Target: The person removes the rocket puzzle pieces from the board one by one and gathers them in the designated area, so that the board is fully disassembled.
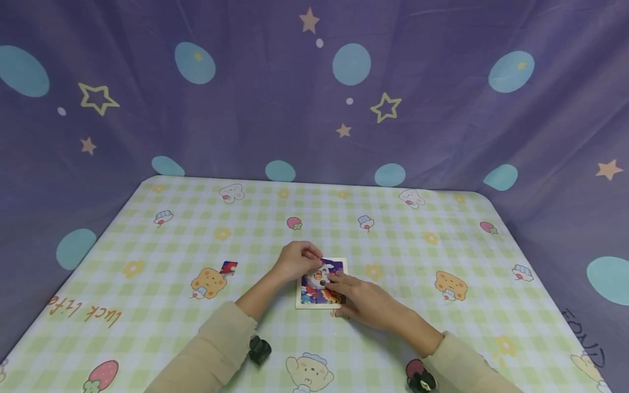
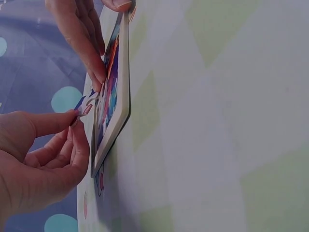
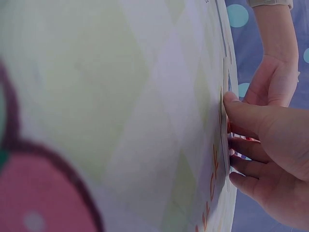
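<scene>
A small picture jigsaw puzzle (image 1: 321,295) in a pale frame lies flat in front of me, showing a white cartoon face on purple. At its upper left corner my left hand (image 1: 297,261) pinches a puzzle piece (image 2: 87,107) between thumb and forefinger. In the left wrist view that piece stands tilted up at the puzzle's surface. My right hand (image 1: 368,301) rests its fingers on the right part of the picture, with the thumb at the frame's near edge. Those fingers (image 3: 248,166) lie fairly straight over the puzzle and hide part of it.
One loose puzzle piece (image 1: 228,268), red and dark blue, lies on the tablecloth left of the frame. The checked tablecloth (image 1: 393,349) carries printed cartoon figures. Behind the table hangs a purple curtain (image 1: 275,109).
</scene>
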Motion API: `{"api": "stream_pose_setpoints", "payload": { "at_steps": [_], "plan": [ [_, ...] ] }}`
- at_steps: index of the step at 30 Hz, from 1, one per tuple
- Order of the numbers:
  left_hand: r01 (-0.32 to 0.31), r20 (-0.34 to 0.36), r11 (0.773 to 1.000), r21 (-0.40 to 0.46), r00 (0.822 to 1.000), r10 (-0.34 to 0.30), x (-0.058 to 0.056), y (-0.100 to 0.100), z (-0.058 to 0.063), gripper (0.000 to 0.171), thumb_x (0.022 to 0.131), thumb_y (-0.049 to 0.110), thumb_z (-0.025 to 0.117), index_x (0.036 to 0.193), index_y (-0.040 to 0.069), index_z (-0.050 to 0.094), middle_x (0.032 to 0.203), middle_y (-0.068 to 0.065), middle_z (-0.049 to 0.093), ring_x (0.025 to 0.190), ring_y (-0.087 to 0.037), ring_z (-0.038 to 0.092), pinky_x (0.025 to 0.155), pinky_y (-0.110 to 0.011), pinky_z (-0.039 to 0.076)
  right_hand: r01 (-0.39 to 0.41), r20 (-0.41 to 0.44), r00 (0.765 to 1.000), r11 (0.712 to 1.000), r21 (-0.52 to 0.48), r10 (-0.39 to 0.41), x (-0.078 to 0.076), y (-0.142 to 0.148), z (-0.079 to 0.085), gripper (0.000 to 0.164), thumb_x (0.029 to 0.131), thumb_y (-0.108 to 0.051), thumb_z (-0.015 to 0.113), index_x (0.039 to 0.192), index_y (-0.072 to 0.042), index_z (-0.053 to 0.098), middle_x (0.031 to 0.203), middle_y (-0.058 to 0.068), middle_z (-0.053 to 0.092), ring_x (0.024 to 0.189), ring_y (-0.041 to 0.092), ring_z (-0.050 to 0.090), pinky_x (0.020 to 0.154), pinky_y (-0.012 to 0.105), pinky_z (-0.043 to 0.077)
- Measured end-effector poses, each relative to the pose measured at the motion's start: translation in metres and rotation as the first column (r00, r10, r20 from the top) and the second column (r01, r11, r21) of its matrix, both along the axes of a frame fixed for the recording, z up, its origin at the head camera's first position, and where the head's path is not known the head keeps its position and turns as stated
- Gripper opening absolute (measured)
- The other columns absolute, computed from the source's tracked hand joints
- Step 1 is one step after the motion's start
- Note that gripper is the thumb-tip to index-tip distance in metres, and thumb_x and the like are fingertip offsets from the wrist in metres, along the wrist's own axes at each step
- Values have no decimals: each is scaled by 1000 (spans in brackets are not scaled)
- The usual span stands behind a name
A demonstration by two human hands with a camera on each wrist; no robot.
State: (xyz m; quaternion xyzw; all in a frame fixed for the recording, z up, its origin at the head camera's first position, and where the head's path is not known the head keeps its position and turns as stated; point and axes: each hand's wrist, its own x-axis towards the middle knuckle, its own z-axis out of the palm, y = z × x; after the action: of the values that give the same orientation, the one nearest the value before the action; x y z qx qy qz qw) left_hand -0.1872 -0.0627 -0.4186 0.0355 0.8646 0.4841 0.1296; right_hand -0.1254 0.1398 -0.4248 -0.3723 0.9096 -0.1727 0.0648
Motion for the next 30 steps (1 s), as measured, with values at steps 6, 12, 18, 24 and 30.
{"api": "stream_pose_setpoints", "payload": {
  "at_steps": [6,12,18,24,30],
  "plan": [
    [9,-4,1000,-4,1000,-9,-1,-2,2,7,82,7,71,89,6,71,81,-7,69,68,-11,60,61,-20,48,1,8,1000,1000,1,-1,1,-1,1,57,89,-37,65,137,-8,53,148,11,47,136,29,46,105,41,45],
    [23,-1,999,-28,1000,-23,-3,-3,3,7,82,9,72,89,8,72,81,-6,70,68,-10,60,61,-20,48,8,21,1000,1000,8,-8,1,0,2,58,89,-38,65,138,-9,52,149,10,46,137,28,45,106,41,45],
    [14,25,999,-49,1000,-13,-4,-7,4,9,81,12,74,90,9,73,81,-5,71,67,-11,60,58,-20,46,6,24,1000,1000,17,-6,0,-1,2,58,89,-37,65,138,-9,51,149,9,45,137,27,45,105,41,45],
    [-1,34,1000,-30,999,2,-7,-19,5,10,80,12,75,90,9,73,82,-6,73,65,-10,61,56,-21,47,4,18,1000,1000,20,-4,1,-1,3,58,89,-37,66,138,-9,52,149,9,46,137,28,45,105,41,45],
    [-38,65,999,0,997,38,-8,-38,5,13,81,12,75,92,6,72,82,-6,74,67,-11,65,63,-22,51,6,33,999,1000,30,-7,1,-1,3,59,90,-38,65,139,-9,50,150,9,45,138,27,44,106,41,44]
  ]
}}
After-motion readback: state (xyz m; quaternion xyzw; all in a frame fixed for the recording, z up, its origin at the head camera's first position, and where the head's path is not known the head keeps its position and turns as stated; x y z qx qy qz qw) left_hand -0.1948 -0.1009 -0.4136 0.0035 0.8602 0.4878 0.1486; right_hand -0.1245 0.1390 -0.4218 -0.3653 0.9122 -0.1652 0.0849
